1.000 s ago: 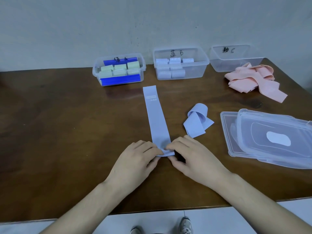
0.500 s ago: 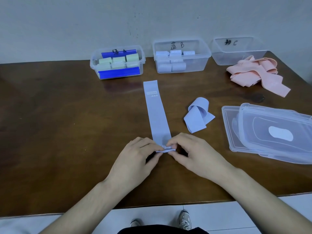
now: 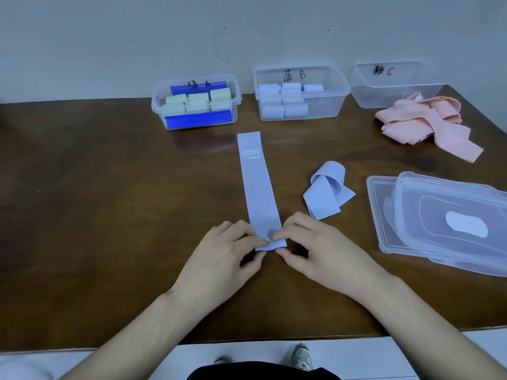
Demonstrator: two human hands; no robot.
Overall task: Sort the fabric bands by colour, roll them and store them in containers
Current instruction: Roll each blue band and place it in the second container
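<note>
Matt blue cloth band [image 3: 259,187] lies on glossy dark wooden table [image 3: 109,215] beside clear plastic lids [image 3: 452,223].

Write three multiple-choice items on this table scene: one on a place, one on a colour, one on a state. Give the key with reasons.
1. Where does the loose pile of pink fabric bands lie?
A. inside the clear tub marked C
B. on the brown wooden table, in front of that tub
C. on the stacked lids

2. What colour are the rolls in the clear plastic tub marked B?
A. pale blue
B. pink
C. pale green

3. What state is the long pale blue fabric band in?
A. fully rolled
B. lying flat, with only its near end rolled
C. knotted

Key: B, the pile rests on the table by the clear tub marked C, which holds none of it. A, the rolls match the blue bands. B, the left hand and right hand pinch a small roll at the near end.
</note>
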